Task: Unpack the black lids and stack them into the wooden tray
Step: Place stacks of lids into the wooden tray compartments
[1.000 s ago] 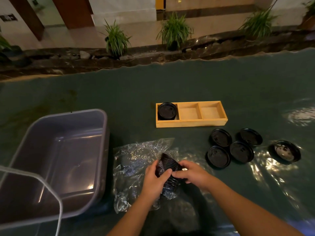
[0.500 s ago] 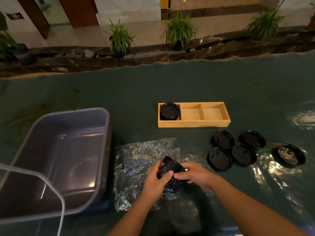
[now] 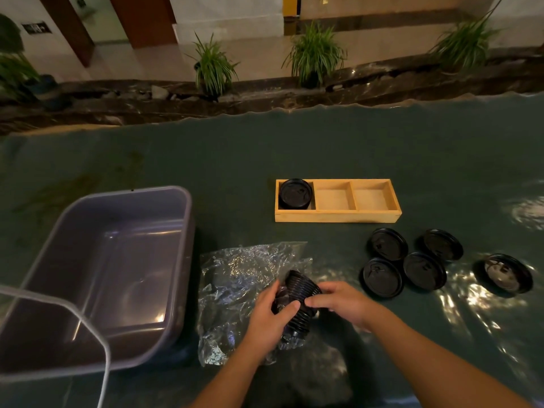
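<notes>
A nested stack of black lids (image 3: 300, 293) lies on its side, half out of a crumpled clear plastic bag (image 3: 241, 278). My left hand (image 3: 269, 320) grips the stack's near end through the bag. My right hand (image 3: 343, 303) pinches the stack from the right. Past them stands the wooden tray (image 3: 338, 216) with three compartments; a short pile of black lids (image 3: 295, 193) fills the left one, the other two are bare. Several loose black lids (image 3: 382, 276) lie on the table right of my hands, one (image 3: 504, 275) further right and shiny.
A large grey plastic tub (image 3: 97, 272) sits at the left, close to the bag. A thin white cable (image 3: 88, 322) curves over its near corner. The table has a dark green cover (image 3: 323, 148). Potted plants (image 3: 313, 54) line a ledge beyond the far edge.
Both hands stay clamped on the lid stack. The stack has come slightly further out of the bag and the view has shifted a little.
</notes>
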A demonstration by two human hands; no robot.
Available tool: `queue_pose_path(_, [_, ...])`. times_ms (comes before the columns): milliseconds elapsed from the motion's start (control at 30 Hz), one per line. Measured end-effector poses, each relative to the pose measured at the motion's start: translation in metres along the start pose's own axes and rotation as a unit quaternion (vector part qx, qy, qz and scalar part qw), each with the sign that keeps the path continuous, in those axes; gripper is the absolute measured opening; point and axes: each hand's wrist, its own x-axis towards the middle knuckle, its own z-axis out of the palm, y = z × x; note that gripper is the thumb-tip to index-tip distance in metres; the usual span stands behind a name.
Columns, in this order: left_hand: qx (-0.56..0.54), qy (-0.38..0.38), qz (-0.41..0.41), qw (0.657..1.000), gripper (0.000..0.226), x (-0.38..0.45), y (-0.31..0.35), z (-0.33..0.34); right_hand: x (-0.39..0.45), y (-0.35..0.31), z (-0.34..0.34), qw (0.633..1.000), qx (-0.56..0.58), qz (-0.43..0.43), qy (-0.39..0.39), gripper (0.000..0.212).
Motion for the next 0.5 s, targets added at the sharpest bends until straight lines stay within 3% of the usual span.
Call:
queue_pose_path(100, [-0.020,-0.004,-0.004,1.000,0.067,0.001,-0.003,-0.002,0.002,0.004,0.004,0.998,0.010,-0.057,0.037,0.024])
queue_pose_path(200, [-0.037,-0.004,-0.013,0.999,0.071,-0.002,-0.003,-0.002,0.000,0.004,0.008,0.993,0.039,-0.095,0.063,0.038])
queue_pose_path(400, [-0.045,0.007,-0.018,0.999,0.049,-0.003,0.005,0.004,-0.002,0.004,0.010,0.992,0.010,-0.112,0.057,0.051])
queue_pose_path(500, [-0.043,0.006,-0.032,0.999,0.061,-0.006,0.012,0.003,-0.001,0.005,0.007,0.992,-0.007,-0.112,0.050,0.052])
